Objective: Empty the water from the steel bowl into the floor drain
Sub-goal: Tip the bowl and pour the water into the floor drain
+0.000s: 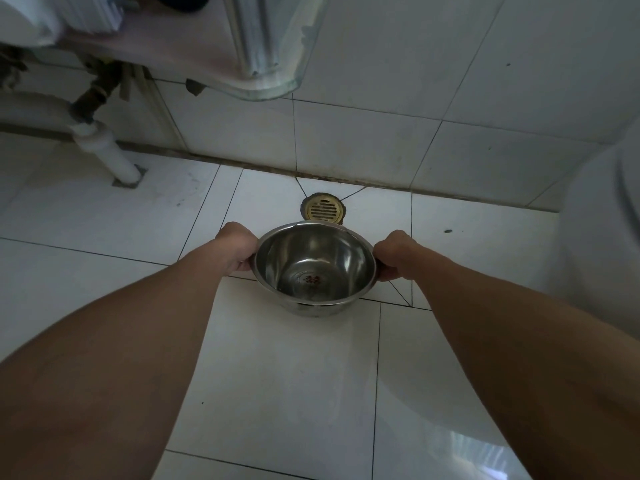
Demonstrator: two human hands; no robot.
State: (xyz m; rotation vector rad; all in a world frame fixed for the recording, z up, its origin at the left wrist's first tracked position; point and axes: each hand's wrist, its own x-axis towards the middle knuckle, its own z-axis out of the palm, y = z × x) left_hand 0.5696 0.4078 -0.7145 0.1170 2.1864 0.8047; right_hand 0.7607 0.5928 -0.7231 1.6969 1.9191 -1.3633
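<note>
A round steel bowl (313, 268) is held upright low over the white floor tiles, its inside shiny with a small red mark at the bottom. My left hand (237, 245) grips its left rim and my right hand (393, 254) grips its right rim. Just beyond the bowl's far edge lies the brass floor drain (323, 210) with a slotted grate, set near the foot of the wall. Whether water is in the bowl is hard to tell.
A white drain pipe (110, 152) enters the floor at the left under a glass-edged sink shelf (270, 53). A white toilet (599, 237) stands at the right. Tiled wall (415, 109) rises behind the drain.
</note>
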